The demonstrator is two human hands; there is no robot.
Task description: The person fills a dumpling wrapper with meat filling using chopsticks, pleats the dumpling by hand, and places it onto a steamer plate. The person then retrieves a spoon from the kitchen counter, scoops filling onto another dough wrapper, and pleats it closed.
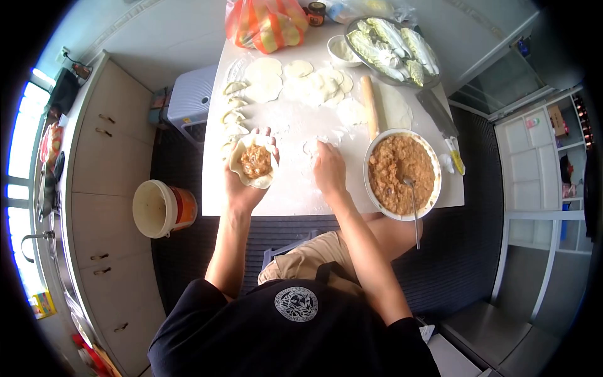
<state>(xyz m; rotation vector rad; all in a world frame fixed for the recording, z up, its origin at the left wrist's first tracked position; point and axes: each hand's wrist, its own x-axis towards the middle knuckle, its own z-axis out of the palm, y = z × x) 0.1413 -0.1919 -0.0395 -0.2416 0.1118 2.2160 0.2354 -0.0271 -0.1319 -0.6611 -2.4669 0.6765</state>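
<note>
My left hand [242, 185] cups a round dumpling wrapper [235, 162] with a mound of brown meat filling [255, 161] in its middle; the wrapper is unfolded, its edges curling up. Over the white table, my right hand [329, 166] is closed, fingertips together at a patch of loose flour [309, 146]. Whether anything is between those fingers is hidden. To its right stands a bowl of filling [402, 169] with a metal spoon [412, 201] leaning over the near rim. Folded dumplings [232, 117] line the table's left edge, just beyond my left hand.
Flat wrappers [262, 78] lie toward the back, near a rolling pin [369, 107]. A cleaver [436, 112] rests at the right edge. Behind are a cabbage tray [396, 50], a small white bowl [344, 50] and a striped bag [267, 25]. A bucket [157, 209] stands on the floor, left.
</note>
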